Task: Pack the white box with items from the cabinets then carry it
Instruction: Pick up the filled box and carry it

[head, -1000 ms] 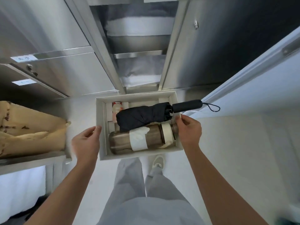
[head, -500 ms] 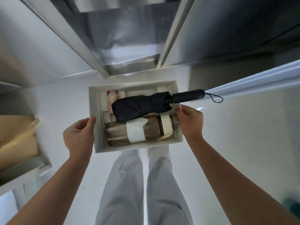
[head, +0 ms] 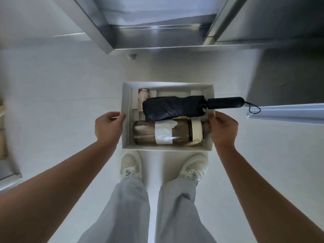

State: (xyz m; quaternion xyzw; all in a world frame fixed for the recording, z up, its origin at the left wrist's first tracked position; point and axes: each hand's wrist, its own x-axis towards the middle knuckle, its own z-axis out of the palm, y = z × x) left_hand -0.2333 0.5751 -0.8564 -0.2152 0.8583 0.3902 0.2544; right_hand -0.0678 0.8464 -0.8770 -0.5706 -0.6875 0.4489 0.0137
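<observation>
The white box [head: 166,148] is up off the floor [head: 61,102], held level in front of the person and just above the toes of the pale shoes [head: 130,165]. It is already loaded. A brown bottle [head: 180,132] with a white label lies on its side along the box's near wall, its cream cap toward the right wall. A folded black umbrella [head: 172,107] lies just behind it, partly resting on it. The umbrella handle [head: 225,102] sticks out over the right wall, and the wrist loop [head: 254,109] dangles beyond. A small red-and-white bottle [head: 143,97] sits in the far left corner, half hidden by the umbrella.

The left hand [head: 107,127] grasps the left wall, thumb at the rim; its fingers are out of sight, probably under the box. The right hand [head: 223,128] grasps the right wall near the bottle's cap, thumb over the rim just below the jutting handle.

Beyond the box stands the steel cabinet [head: 157,37], one compartment open and nothing visible on its bottom shelf.

By the look of it, packing is done and the carrying step is in hand. The next move calls for turning away from the cabinet and walking, with both grips firm and the box kept flat. The umbrella is the thing to mind: it rides on the bottle and overhangs the right wall, so a tilt that way could let it slide out.
</observation>
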